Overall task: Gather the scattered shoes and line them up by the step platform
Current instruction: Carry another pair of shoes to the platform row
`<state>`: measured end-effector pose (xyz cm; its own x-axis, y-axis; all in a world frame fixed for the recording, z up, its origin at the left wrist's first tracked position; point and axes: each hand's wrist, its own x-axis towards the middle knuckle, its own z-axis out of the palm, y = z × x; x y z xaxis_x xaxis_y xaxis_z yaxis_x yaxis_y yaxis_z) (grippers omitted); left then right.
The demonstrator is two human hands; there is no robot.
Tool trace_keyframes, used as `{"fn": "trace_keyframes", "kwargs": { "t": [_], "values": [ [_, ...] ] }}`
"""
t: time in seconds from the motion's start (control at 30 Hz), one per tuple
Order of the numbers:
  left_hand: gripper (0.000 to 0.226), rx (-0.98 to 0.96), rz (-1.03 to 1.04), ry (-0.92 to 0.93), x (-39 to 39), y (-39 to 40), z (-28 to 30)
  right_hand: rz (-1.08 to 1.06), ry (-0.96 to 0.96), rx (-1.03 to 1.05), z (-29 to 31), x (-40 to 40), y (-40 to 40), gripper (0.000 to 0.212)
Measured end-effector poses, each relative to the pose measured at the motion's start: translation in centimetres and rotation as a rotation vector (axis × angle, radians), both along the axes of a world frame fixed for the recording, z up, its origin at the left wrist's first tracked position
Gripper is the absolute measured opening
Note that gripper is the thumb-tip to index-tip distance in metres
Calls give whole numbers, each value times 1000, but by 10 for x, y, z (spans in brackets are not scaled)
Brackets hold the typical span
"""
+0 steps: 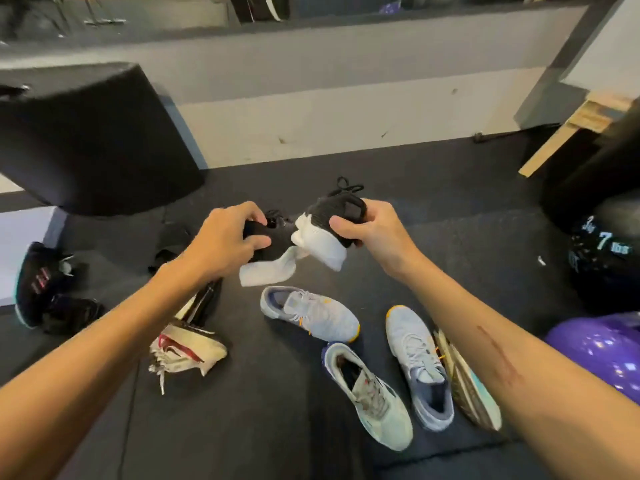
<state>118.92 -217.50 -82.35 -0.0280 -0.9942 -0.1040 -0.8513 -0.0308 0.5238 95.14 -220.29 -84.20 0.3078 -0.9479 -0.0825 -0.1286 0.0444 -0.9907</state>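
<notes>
At centre frame, above the dark floor mat (242, 427), both hands are raised and close together, each gripping one black, white-soled shoe. Left hand (225, 240): fingers curled round the left black shoe (273, 237), thumb across its upper; most of this shoe is hidden by the hand. Right hand (372, 230): fingers hooked into the collar of the right black shoe (329, 216), thumb pressed on its side, white sole facing the camera, laces sticking up behind. The two held shoes touch or nearly touch; cannot tell which. Below them on the mat: a grey shoe with orange trim (311, 313) upright, its mate (419, 362) to the right, toe pointing away from the camera. Just beside the mate, a shoe with a teal sole (467, 382) lies on its side, partly under the right forearm. A pale mint shoe (370, 396) sits upright nearest the camera. Under the left forearm, a cream shoe with red markings (183, 351) lies tipped over, laces loose. Far left, a black shoe with a teal-edged sole (34, 285). Upper left: black step platform (90, 140), well apart from most shoes. Right edge: a black medicine ball (602, 258) marked 7 lbs and a purple ball (602, 348).
</notes>
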Motion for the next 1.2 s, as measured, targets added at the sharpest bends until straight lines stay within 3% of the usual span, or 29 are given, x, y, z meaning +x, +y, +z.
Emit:
{"fn": "trace_keyframes", "kwargs": {
  "t": [0.1,0.2,0.33,0.43,0.57,0.7,0.87,1.2],
  "values": [
    [26,164,-168,-34,-25,7,125,116,129,36,139,-17,0,12],
    [24,189,-242,-41,-57,19,241,219,280,94,268,-41,2,5],
    [25,158,-273,-77,-85,34,392,231,481,2,427,-67,17,11],
    [21,60,-277,-79,-100,39,489,209,575,-59,518,-86,40,10],
    [21,-42,-337,-169,-113,47,582,95,607,-137,599,-100,84,25],
    [22,-179,-394,-233,-124,66,635,-67,631,-197,644,-105,134,21],
    [20,-325,-555,-234,-156,98,654,-180,843,-150,667,-105,191,28],
    [18,-268,-1028,-188,-282,176,629,-585,857,40,667,-160,334,17]
  ]
}}
